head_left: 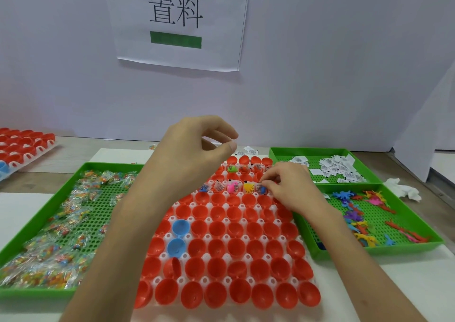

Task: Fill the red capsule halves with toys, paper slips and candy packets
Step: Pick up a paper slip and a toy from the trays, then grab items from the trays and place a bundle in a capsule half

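Note:
A white holder tray (197, 254) in front of me carries rows of red capsule halves (236, 248). Most of them stand empty. Some far-row halves hold a green toy (231, 168), a pink toy (231, 187), a yellow toy (248, 187) and paper slips (219, 185). My right hand (288, 186) reaches into one of these halves and pinches a small blue toy (263, 190) at its fingertips. My left hand (194, 154) hovers above the far rows. Its fingers are loosely curled, thumb and forefinger apart, with nothing seen between them.
Two blue halves (179, 227) sit among the red ones at the left. A green tray of candy packets (73, 211) lies left. Green trays of paper slips (339, 167) and coloured toys (369, 213) lie right. More red halves (22, 144) stand far left, a crumpled tissue (403, 189) far right.

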Available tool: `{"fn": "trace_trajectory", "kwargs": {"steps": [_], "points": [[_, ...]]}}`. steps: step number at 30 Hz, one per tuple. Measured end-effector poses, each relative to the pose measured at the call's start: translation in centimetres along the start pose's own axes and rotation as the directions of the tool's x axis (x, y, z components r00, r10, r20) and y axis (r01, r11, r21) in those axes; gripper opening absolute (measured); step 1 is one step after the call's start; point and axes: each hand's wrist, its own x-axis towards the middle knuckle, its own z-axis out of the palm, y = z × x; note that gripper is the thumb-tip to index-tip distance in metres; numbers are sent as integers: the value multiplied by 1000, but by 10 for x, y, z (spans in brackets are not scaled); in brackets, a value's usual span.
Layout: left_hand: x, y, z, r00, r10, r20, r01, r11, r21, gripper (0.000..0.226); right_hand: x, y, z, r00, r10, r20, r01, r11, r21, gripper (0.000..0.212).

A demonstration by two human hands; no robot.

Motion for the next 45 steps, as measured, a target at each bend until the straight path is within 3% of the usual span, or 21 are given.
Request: {"fn": "trace_trajectory", "kwargs": {"steps": [4, 7, 19, 45], "points": [[0, 0, -1, 1000, -1, 7, 1, 1000, 1, 10, 0, 1, 4, 999, -9, -48, 13, 996, 90, 7], [0, -1, -1, 1000, -5, -3, 5, 1000, 6, 10, 0, 4, 5, 996, -36, -81, 46, 990, 130, 18], [0, 0, -2, 1000, -11, -9, 11, 1000, 11, 8, -1, 7, 10, 994, -95, -52, 92, 994, -55, 18], [1, -4, -6, 999, -44, -30, 45, 998, 40, 8, 1, 14, 10, 996, -74, -52, 75, 997, 28, 12]]}}
